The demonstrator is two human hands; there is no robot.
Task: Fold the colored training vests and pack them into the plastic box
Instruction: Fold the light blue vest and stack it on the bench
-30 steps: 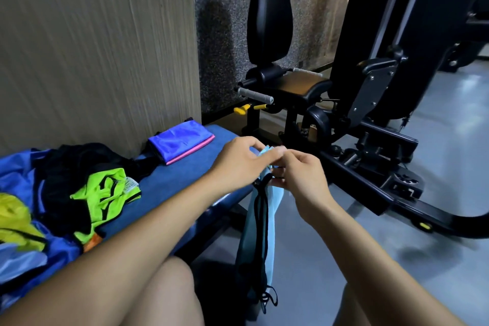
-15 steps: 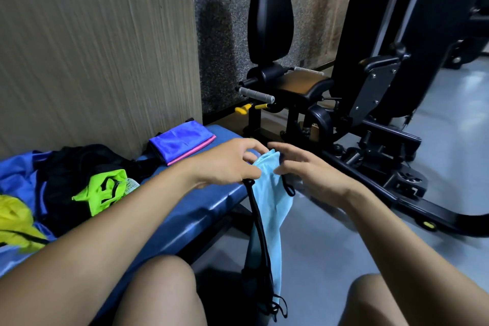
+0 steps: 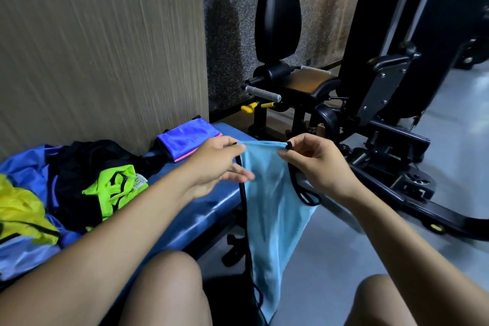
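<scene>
A light blue vest (image 3: pixel 272 209) with black trim hangs in front of me, stretched at its top edge between both hands. My left hand (image 3: pixel 217 164) pinches the left corner, and my right hand (image 3: pixel 315 164) pinches the right corner. The cloth drops down between my knees toward the floor. On the blue bench (image 3: pixel 206 209) at the left lies a heap of unfolded vests: neon green (image 3: pixel 116 188), yellow (image 3: pixel 21 214), black and blue. A folded purple vest on a pink one (image 3: pixel 188 137) sits at the bench's far end. No plastic box is in view.
A wood-grain wall panel (image 3: pixel 100 47) runs behind the bench. A black gym machine (image 3: pixel 370 103) with seat, handle and floor frame stands ahead and to the right. Grey floor (image 3: pixel 330 259) lies below the hanging vest.
My hands were together at the vest's top a second ago. They have moved apart and spread the top edge flat between them, so the vest hangs wider.
</scene>
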